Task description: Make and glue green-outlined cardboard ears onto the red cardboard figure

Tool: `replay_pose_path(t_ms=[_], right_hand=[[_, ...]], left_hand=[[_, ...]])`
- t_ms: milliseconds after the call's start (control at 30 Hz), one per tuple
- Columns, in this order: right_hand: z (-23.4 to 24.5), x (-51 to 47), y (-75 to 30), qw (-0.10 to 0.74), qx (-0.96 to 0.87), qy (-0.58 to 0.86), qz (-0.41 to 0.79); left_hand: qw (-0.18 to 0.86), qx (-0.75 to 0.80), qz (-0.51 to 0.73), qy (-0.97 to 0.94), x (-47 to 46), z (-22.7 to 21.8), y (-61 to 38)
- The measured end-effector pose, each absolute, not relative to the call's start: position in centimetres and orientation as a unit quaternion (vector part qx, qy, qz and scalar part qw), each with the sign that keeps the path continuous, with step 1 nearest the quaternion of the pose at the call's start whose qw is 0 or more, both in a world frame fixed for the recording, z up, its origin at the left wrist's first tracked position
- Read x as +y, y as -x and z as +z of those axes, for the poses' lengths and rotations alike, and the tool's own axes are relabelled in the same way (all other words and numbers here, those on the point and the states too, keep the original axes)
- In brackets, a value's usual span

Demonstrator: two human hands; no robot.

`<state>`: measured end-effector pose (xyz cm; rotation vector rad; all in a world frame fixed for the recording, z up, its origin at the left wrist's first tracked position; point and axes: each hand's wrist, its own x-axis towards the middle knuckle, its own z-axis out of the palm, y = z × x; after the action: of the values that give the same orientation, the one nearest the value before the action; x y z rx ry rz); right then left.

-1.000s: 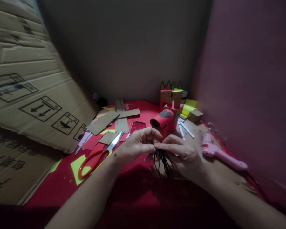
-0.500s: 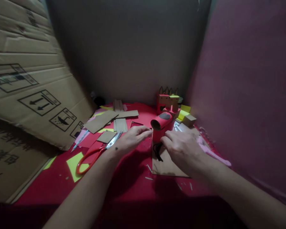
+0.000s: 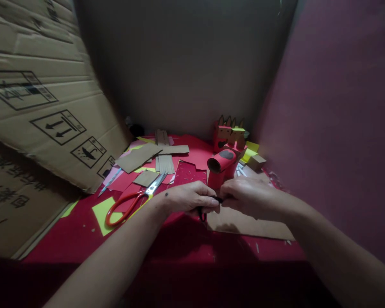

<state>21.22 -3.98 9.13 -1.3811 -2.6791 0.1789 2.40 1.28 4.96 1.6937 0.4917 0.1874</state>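
Observation:
My left hand (image 3: 188, 199) and my right hand (image 3: 248, 194) meet low over the red table cover (image 3: 83, 239), fingers pinched together on a small bundle of black strands (image 3: 208, 205) held between them. Most of the bundle is hidden inside my left fingers; a short loop hangs below. Just behind the hands stands a red paper tube figure (image 3: 221, 164) with a dark patch. A brown cardboard sheet (image 3: 247, 224) lies under my right hand.
Orange-handled scissors (image 3: 131, 203) lie left of my left hand among cardboard scraps (image 3: 150, 156) and yellow and pink paper pieces. Small red and yellow box figures (image 3: 229, 134) stand at the back. A large printed carton (image 3: 35, 128) leans on the left; a dark red wall closes the right.
My hands went forward toward the red tube figure, then came back together. The black strands that hung long from my fingers are now bunched up inside my left hand's pinch.

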Motion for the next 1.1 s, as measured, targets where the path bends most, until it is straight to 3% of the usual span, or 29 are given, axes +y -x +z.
replay_pose_path(t_ms=[667, 1100], right_hand=[[4.8, -4.2, -21.3, 0.364, -0.68, 0.493, 0.403], [4.6, -3.8, -22.3, 0.373, -0.588, 0.485, 0.529]], left_hand=[[0.656, 0.274, 0.075, -0.699, 1.4, 4.9, -2.4], [0.608, 0.313, 0.069, -0.726, 1.4, 5.4, -2.6]])
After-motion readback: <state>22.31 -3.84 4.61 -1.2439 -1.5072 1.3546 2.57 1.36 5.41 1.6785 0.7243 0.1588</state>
